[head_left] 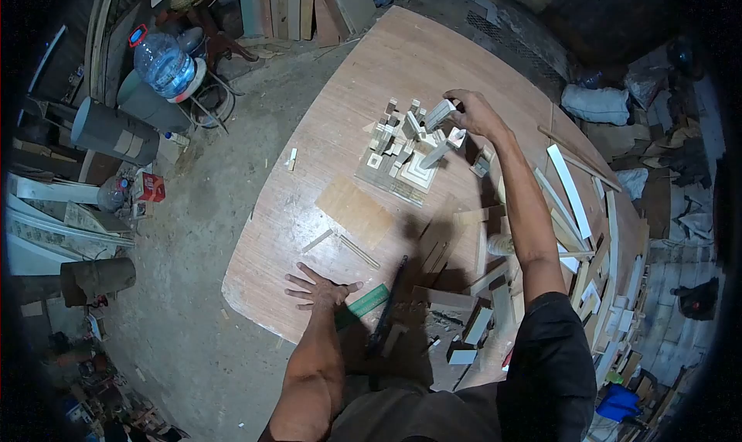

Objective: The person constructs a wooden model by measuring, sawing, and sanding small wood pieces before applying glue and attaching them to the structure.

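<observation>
My left hand (318, 289) lies flat on the wooden tabletop (348, 109), fingers spread and holding nothing. Just right of it is a green ruler or strip (363, 306). Farther up the table stands a miniature model made of small wooden blocks (402, 150) on a square base. At its far right side, my right hand (477, 115) has its fingers closed around a pale upright wooden block (440, 114). A tilted pale column (444, 147) rises nearby. A smaller wooden piece (482, 163) lies below my right wrist.
A thin rectangular wood sheet (354, 211) and narrow sticks (359, 252) lie before the model. Wood strips and offcuts (568, 191) crowd the right side, with a dark long tool (389, 299) near my body. A water jug (164, 64) stands on a stool at left.
</observation>
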Tool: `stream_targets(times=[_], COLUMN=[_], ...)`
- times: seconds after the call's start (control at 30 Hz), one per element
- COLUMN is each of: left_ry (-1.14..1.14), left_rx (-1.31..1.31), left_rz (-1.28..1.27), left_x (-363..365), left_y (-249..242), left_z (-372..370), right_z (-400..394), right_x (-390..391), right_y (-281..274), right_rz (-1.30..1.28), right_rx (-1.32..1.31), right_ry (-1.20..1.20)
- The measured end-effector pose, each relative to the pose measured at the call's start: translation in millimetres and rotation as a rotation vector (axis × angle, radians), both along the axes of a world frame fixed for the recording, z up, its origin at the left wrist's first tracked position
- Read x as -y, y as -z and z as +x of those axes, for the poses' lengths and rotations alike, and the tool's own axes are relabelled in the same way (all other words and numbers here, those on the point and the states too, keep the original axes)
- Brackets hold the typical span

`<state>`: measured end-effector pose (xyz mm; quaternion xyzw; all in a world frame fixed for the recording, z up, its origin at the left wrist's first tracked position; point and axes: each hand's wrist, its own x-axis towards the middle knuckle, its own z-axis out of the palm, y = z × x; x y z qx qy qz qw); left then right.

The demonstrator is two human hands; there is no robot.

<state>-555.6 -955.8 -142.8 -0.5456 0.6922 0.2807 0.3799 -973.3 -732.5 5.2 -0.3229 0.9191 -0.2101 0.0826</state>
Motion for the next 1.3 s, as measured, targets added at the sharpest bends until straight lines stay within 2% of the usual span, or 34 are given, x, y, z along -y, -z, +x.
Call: stream_targets(times=[0.07, 0.43, 1.0, 1.1, 1.3], left_ry=[-0.012, -0.002, -0.003, 0.007, 0.000], left_rx=[-0.029, -0.007, 0.027, 0.035, 0.018], left_rz=[-0.012, 0.030, 0.031, 0.027, 0.051], left_x=[0.0, 2.0, 2.5, 2.6, 3.3], left_y=[-1.1, -4.6, 1.1, 5.0, -2.9], left_z=[0.5, -1.1, -2.4, -1.1, -3.1], right_z=[3.4, 0.2, -1.7, -2.9, -4.0], right_x=[7.8, 18.7, 30.4, 30.9, 29.6], right_y=[-0.1, 31.6, 26.5, 27.6, 31.4], right_rz=[0.033, 0.058, 0.123, 0.139, 0.075], right_rx=[0.080, 0.044, 0.017, 0.088, 0.029], right_ry=[0.016, 0.080, 0.088, 0.115, 0.084])
